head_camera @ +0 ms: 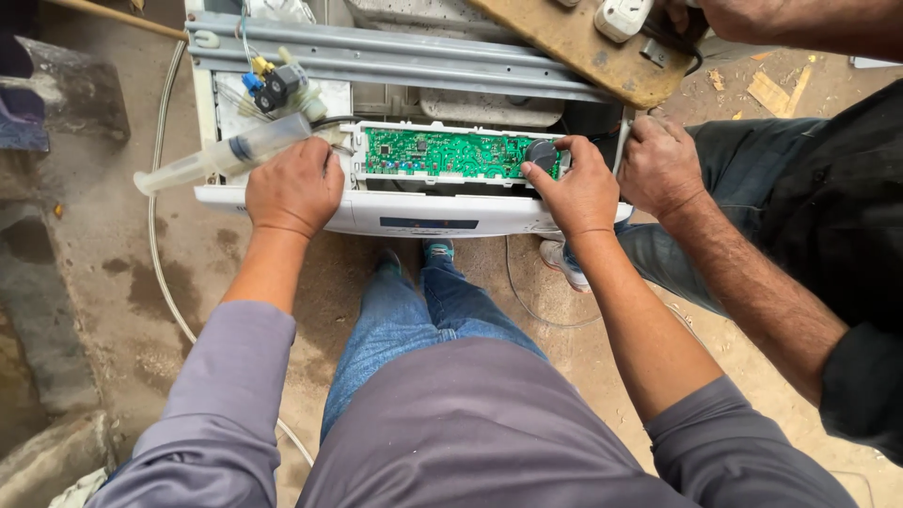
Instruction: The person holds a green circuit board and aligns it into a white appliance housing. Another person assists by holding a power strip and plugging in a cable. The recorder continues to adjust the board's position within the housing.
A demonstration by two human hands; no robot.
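Left hand [294, 188] grips the white control panel [414, 214] edge, beside a translucent dispenser piece [221, 155]. Right hand [576, 191] pinches the dark knob [541, 152] on the green circuit board [442, 152]. A co-worker's hand [660, 166] rests just beside it.

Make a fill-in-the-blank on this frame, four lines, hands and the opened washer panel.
1. The flat rectangular circuit board in the white plastic control panel is ____ in colour.
2. The right hand touches a round dark ____ at the board's right end.
3. The left hand rests on the panel's ____ end.
4. A co-worker's hand is beside the ____ hand.

Missing words: green; knob; left; right
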